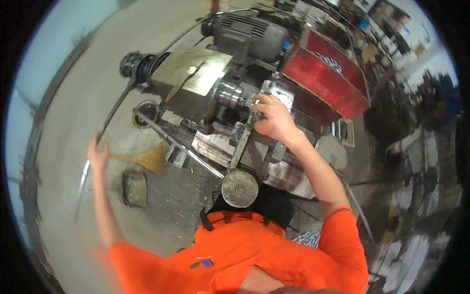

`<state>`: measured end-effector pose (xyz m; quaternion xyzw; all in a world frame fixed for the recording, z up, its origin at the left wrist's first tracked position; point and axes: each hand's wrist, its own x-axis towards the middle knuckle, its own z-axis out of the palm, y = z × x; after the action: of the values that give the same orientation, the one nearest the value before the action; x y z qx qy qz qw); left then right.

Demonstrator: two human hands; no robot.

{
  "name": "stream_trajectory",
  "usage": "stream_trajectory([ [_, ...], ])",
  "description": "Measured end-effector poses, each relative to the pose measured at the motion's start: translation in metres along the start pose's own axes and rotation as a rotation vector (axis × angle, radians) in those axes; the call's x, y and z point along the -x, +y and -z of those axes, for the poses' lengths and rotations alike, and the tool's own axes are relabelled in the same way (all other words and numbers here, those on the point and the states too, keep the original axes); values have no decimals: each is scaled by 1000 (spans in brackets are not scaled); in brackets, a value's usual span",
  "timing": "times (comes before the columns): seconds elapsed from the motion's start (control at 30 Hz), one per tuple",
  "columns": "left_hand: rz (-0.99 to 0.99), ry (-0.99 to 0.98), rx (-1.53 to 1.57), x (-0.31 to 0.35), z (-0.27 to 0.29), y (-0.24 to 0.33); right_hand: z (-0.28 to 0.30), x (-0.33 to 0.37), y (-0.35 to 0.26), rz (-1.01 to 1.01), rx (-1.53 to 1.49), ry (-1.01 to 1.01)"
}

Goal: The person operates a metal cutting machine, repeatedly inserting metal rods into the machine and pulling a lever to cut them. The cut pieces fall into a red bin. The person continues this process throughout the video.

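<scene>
My left hand [99,156] is closed round a long metal rod [115,109]. The rod runs from the dark round fitting [142,67] at the left end of a lathe-like machine down past my hand, where its lower end is blurred. At the machine's middle, my right hand [275,117] curls its fingers over a small metal part beside the shiny chuck [229,94]; what they hold is mostly hidden. A metal block [276,92] sits just behind that hand. Close to my body is a round grey disc [240,189], with a shiny bar [183,145] slanting toward it.
A finned electric motor [252,36] stands behind the machine. Right of it is a red metal box [325,73] with small metal parts inside. A straw brush [147,159] and a grey container [134,188] lie at the left. Metal clutter fills the right side.
</scene>
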<state>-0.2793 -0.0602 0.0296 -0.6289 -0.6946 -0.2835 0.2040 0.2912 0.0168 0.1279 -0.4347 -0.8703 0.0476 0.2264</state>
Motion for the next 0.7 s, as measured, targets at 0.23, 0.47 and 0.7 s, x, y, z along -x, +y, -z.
stream_trajectory([
  [0.23,137,-831,95,107,-136,150,68,146,32,-293,-12,211],
  [0.47,-332,-1036,-354,62,-149,142,108,314,68,-960,-119,134],
  [0.7,124,-868,149,44,-132,93,100,534,125,-1394,553,-75],
])
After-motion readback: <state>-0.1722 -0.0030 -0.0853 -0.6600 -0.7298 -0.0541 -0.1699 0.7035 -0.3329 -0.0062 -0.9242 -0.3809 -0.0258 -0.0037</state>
